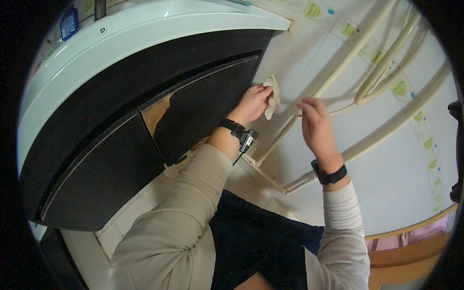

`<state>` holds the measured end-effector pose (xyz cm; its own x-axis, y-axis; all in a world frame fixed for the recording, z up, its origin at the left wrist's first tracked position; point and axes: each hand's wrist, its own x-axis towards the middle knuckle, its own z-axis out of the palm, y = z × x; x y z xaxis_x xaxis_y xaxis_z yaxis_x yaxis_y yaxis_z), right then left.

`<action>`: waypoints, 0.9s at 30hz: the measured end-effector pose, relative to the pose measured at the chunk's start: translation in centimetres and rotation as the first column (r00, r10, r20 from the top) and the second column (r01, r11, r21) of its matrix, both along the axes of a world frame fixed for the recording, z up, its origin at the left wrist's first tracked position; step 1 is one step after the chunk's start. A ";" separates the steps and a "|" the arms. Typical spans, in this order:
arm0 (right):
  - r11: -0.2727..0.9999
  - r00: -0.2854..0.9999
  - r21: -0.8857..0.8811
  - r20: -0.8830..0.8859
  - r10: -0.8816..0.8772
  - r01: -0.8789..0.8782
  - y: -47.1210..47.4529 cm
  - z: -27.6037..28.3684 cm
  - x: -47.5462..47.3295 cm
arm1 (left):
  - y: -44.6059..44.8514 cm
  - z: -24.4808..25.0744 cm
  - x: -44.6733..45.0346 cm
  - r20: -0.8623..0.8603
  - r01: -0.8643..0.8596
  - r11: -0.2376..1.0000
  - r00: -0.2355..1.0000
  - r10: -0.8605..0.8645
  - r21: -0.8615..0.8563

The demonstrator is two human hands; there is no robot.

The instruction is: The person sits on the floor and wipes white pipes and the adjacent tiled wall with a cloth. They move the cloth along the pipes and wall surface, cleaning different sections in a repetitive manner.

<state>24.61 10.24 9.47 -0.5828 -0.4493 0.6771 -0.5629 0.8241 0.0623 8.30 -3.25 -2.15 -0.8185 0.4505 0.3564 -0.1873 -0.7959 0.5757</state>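
Note:
My left hand [256, 101] grips a crumpled white cloth or wipe [272, 97] between thumb and fingers, beside the right end of the black vanity cabinet [214, 101] and close to the tiled wall [311, 65]. To its right, my right hand [316, 125] is raised with bent, slightly blurred fingers in front of the cream wall pipes [337, 72]. Nothing shows in it, though its palm side is partly hidden. A thin tube [342, 109] passes behind its fingertips; whether they touch cannot be told. Both wrists wear black straps, the left one with a small wired device [248, 140].
A white basin edge [163, 21] curves above the cabinet, with a blue bottle [69, 23] at its far left. The cabinet door has a peeled brown patch [156, 114]. A looped hose [377, 83] hangs at right. Pipes [284, 190] run low along the wall above the tiled floor [250, 181].

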 end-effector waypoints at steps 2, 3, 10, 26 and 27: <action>0.999 1.000 -0.035 -0.004 -0.031 0.031 -0.6 0.8 -1.1 | -0.1 0.5 0.4 -0.008 0.062 0.995 0.998 -0.062 0.081; 0.998 0.999 -0.052 -0.003 -0.044 0.044 -0.9 0.9 -1.6 | -0.2 0.7 0.5 0.013 0.093 0.990 0.995 -0.095 0.106; 0.934 0.916 -0.185 0.326 -0.235 0.306 -2.1 -1.4 -6.0 | -0.9 1.3 0.8 -0.056 0.164 0.976 0.986 -0.158 0.139; 0.575 0.566 -0.662 0.735 0.373 0.481 -2.1 0.9 -8.4 | 0.2 1.0 -0.5 -0.097 -0.077 0.982 0.993 0.060 -0.174; 0.696 0.637 -0.599 0.725 0.262 0.396 -2.3 1.6 -8.5 | 0.3 1.0 -0.5 -0.114 -0.107 0.983 0.989 0.090 -0.152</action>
